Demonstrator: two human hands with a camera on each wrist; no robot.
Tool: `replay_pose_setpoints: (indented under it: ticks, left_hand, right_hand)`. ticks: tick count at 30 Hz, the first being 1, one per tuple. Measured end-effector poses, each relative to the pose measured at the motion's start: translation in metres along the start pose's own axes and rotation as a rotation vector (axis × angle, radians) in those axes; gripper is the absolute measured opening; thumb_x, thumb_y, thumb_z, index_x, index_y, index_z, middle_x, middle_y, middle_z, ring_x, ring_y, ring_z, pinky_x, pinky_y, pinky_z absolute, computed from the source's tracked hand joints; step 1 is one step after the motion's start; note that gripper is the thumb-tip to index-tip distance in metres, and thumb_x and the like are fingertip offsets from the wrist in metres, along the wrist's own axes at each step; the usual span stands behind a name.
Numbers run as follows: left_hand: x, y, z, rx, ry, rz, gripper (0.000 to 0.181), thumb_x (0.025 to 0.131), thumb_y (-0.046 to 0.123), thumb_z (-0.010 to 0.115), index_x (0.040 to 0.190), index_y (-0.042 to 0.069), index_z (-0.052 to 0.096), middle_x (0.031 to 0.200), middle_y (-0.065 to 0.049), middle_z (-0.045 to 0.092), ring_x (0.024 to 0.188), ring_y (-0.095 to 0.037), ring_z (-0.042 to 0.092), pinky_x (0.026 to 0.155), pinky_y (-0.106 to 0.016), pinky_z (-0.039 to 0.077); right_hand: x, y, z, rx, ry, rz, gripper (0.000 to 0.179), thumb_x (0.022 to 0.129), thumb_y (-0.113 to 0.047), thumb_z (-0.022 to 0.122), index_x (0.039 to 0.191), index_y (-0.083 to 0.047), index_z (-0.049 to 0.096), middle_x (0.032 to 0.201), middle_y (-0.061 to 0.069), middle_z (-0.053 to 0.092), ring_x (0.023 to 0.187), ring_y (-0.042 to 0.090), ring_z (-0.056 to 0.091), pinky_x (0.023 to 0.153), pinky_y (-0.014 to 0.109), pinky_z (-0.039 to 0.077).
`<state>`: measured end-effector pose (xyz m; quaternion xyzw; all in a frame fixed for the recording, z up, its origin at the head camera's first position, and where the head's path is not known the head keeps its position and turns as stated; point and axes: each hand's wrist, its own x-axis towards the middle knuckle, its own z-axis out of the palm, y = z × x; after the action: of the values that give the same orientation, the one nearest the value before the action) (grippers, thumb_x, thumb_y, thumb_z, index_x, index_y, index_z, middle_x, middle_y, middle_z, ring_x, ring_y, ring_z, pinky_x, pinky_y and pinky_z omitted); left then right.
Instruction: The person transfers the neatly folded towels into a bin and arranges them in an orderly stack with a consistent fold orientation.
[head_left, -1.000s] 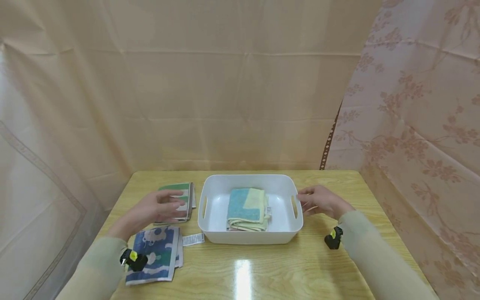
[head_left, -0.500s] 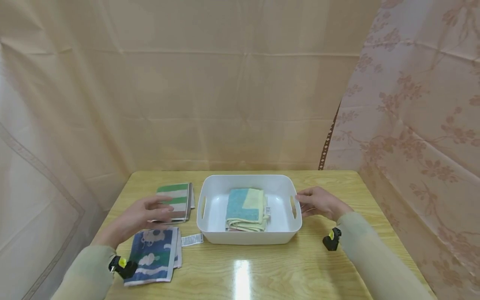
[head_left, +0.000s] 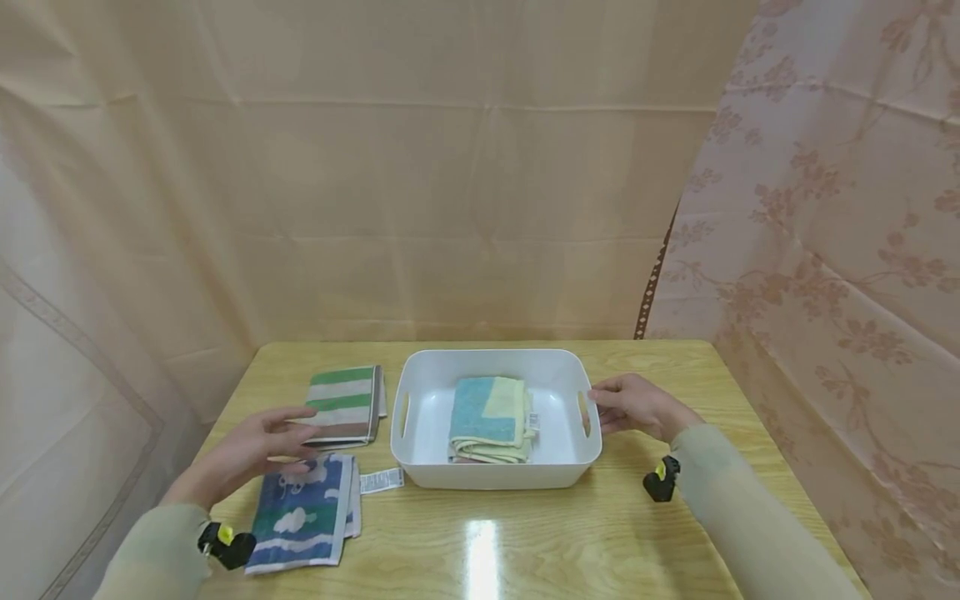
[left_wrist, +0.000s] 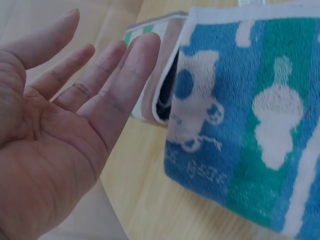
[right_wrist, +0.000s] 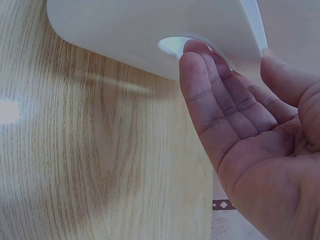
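Observation:
My left hand (head_left: 251, 457), fingers spread and holding nothing, hovers at the left edge of a folded blue-and-green towel (head_left: 300, 521) with white figures. In the left wrist view its palm (left_wrist: 55, 135) shows beside that towel. Just behind lies a folded green, white and brown striped towel (head_left: 341, 392), partly covered by the fingertips in the left wrist view. My right hand (head_left: 637, 406) holds the right end of a white plastic basket (head_left: 495, 477), thumb at the rim and fingers by the handle hole (right_wrist: 172, 45). Inside the basket sits a folded blue-and-yellow towel (head_left: 487, 408).
A white printed label (head_left: 382, 481) sticks out from the blue towel toward the basket. Everything rests on a wood-grain table (head_left: 405, 550). Beige curtain (head_left: 480, 208) hangs behind it, with a flowered cloth (head_left: 840, 250) at the right.
My left hand has moved left and toward me, from over the striped towel to the blue towel's left side. My right hand stays at the basket's end.

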<state>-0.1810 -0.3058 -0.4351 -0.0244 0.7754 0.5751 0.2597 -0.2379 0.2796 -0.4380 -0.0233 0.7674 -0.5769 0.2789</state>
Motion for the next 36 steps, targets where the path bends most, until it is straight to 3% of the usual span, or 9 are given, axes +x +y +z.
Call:
replay_pose_setpoints:
  ticks: [8,21,36]
  left_hand:
    - [-0.002,-0.013,-0.008,-0.001,0.056,-0.06,0.076,0.102,0.033,0.065,0.159,0.0,0.027,0.148,-0.029,0.049,0.117,-0.031,0.065,0.093,-0.045,0.059]
    - [-0.008,-0.036,-0.022,0.027,0.093,-0.129,0.08,0.101,0.036,0.065,0.158,-0.003,0.025,0.146,-0.031,0.049,0.113,-0.03,0.067,0.092,-0.046,0.059]
    - [-0.013,-0.049,-0.031,0.017,0.176,-0.216,0.08,0.1,0.033,0.068,0.157,-0.005,0.026,0.135,-0.022,0.06,0.103,-0.024,0.067,0.089,-0.044,0.06]
  right_hand:
    - [-0.002,-0.001,0.0,-0.003,0.001,0.002,0.047,0.108,-0.018,0.053,0.14,0.016,0.048,0.113,0.024,0.071,0.092,0.022,0.073,0.088,0.044,0.06]
    - [0.0,0.002,-0.002,0.0,0.008,0.014,0.047,0.108,-0.019,0.052,0.141,0.015,0.048,0.116,0.025,0.071,0.095,0.024,0.073,0.088,0.042,0.061]
    - [-0.001,0.0,0.0,-0.007,0.011,0.015,0.047,0.108,-0.02,0.053,0.14,0.014,0.049,0.115,0.024,0.071,0.096,0.024,0.073,0.088,0.042,0.061]
